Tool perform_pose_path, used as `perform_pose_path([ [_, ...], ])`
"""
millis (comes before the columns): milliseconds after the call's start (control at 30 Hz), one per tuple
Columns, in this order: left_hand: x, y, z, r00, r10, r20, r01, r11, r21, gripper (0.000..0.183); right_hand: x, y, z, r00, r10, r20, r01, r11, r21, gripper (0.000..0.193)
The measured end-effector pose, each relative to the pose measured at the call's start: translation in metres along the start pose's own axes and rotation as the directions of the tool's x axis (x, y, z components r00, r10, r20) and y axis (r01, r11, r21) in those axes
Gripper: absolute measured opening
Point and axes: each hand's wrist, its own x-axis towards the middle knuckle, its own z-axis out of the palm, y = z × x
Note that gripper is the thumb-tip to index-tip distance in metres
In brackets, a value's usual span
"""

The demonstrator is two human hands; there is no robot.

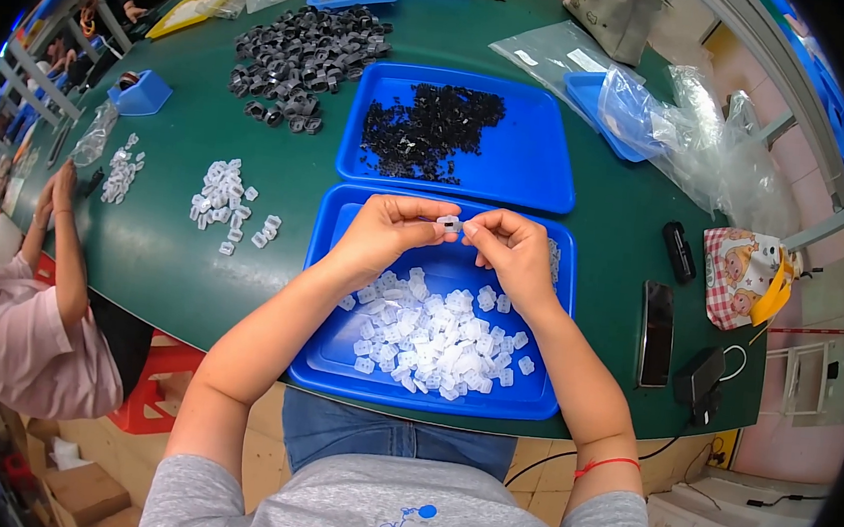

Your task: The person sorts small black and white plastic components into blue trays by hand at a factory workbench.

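Between my two hands, above the near blue tray (310, 334), is a small white plastic part (450, 224) with a black piece in its middle. My left hand (390, 233) pinches its left side between thumb and fingers. From the right, the thumb and forefinger of my right hand (511, 256) close on its other side. A heap of similar white plastic parts (440, 340) lies in the near tray under my forearms. Just beyond, a second blue tray (531, 163) holds many tiny black pieces (429, 129).
A pile of dark grey parts (304, 58) lies far left, with white heaps (222, 196) nearer. Plastic bags (694, 137), a phone (656, 334), a black case (679, 252) and a patterned pouch (742, 276) sit right. A co-worker (45, 331) sits at the left edge.
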Motion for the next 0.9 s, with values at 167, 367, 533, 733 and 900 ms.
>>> perform_pose_path([
  [167,0.0003,-0.0003,-0.0005,1.000,-0.008,0.024,0.008,1.000,-0.007,0.029,-0.0009,0.0012,0.0017,1.000,0.007,-0.013,-0.006,1.000,0.015,0.012],
  [367,-0.0004,0.0000,0.0004,1.000,-0.003,0.018,0.004,1.000,-0.011,0.028,-0.0012,0.0012,0.0013,1.000,0.016,0.003,-0.016,1.000,0.017,0.012],
  [533,-0.0017,0.0019,0.0019,1.000,0.000,0.007,0.000,1.000,-0.013,0.027,-0.0006,0.0017,-0.0015,0.999,0.031,0.024,-0.032,0.998,0.050,0.012],
  [733,-0.0002,-0.0002,0.0007,0.999,0.018,-0.028,-0.017,1.000,0.014,0.027,0.0002,0.0011,-0.0007,0.996,-0.082,-0.030,0.086,0.971,0.222,0.008],
  [900,0.0011,-0.0025,-0.0027,0.999,0.003,-0.034,-0.002,0.999,0.038,0.028,0.0005,0.0001,-0.0025,0.998,-0.037,0.050,0.022,0.962,0.271,0.010],
])
